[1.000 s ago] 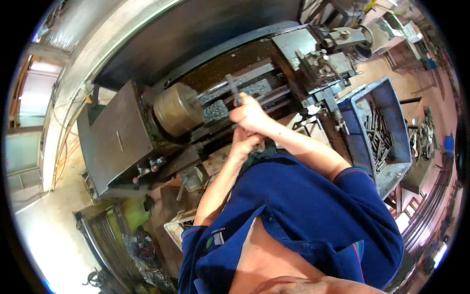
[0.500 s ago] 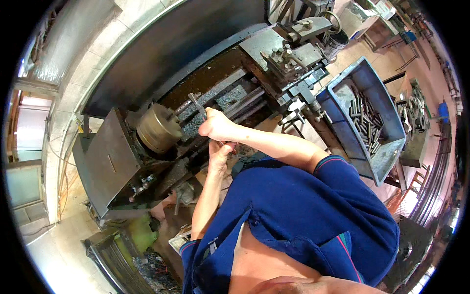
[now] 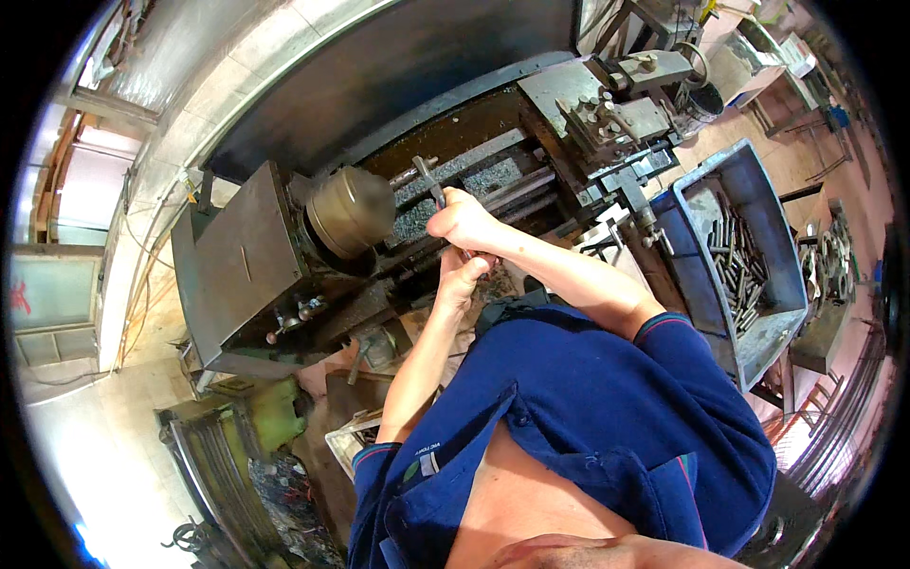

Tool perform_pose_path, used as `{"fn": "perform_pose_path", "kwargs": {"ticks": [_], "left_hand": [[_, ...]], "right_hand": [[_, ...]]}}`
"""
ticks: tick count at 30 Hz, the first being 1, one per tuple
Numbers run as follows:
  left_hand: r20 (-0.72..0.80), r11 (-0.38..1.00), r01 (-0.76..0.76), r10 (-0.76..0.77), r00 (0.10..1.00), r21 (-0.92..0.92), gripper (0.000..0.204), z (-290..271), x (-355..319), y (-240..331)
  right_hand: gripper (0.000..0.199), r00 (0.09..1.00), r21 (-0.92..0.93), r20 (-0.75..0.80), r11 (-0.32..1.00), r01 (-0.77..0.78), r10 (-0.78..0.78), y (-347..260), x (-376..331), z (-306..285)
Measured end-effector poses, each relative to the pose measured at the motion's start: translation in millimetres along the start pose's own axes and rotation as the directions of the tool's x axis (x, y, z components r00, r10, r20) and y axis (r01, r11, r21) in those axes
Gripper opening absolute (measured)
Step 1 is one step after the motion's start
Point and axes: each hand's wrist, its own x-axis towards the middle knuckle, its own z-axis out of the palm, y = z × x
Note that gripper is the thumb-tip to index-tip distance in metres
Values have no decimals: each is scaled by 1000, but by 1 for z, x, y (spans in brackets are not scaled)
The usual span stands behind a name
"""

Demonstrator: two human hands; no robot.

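My right hand (image 3: 462, 221) is closed around a flat metal bar that looks like a file (image 3: 429, 177). Its far end shows beyond my knuckles and lies over a thin rod close to the lathe chuck (image 3: 353, 212). The chuck's front is smeared, as if turning. Just below, nearer my body, my left hand (image 3: 462, 275) is also closed, apparently on the near end of the same bar; the fingers hide most of it. Both hands are above the lathe bed, to the right of the chuck.
The grey headstock (image 3: 242, 270) with levers stands left. Metal shavings (image 3: 488, 177) lie in the bed. At right are the tool post (image 3: 599, 119) and a blue bin (image 3: 791, 327) holding several short metal rods. A dark splash guard (image 3: 408, 81) runs along the back.
The view has shifted, so the lathe and the blue bin sit further right in the picture. Both hands keep their grip, and the bar stays near the chuck with little visible movement.
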Motion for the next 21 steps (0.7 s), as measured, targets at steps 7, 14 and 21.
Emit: {"fn": "perform_pose_path", "kwargs": {"ticks": [7,14,21], "left_hand": [[34,999,3,-2,999,-38,38,8,12,-10],[-22,996,89,-89,996,-12,49,4,4,3],[130,995,101,-96,987,-28,48,12,20,-3]], "right_hand": [[25,998,62,-65,998,12,-8,5,-5,-18],[24,998,52,35,998,-45,43,-2,0,-5],[13,995,206,-95,978,33,-14,7,-9,-29]]}}
